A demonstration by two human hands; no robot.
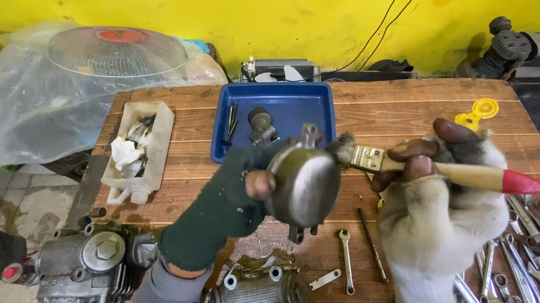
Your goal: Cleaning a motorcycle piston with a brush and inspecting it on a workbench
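- Nearest the camera, at 6 o'clock: a finned metal engine casing [259,301] sits at the near edge of the wooden table [422,104].
- Left hand [228,200], in a dark green fingerless glove, is closed on a round metal engine part [303,183], thumb pressed on its rim; the part is held up above the table centre.
- Right hand [436,189], in a white knit fingerless glove, is closed round the wooden handle of a paintbrush [429,168] with a red end; the bristles touch the part's upper right edge, at 1 o'clock of it.
- Blue plastic tray [321,107], at 12 o'clock behind the part, holds bolts and a small metal fitting.
- White tray [158,150], at 10 o'clock, holds rags and small pieces.
- Spanners [523,291] lie heaped at 4 o'clock; one small spanner [345,260] lies below the part.
- Second engine assembly [88,263] stands at 8 o'clock, off the table.
- Fan guard [116,52] in a clear plastic bag lies at 10 o'clock, by the yellow wall.
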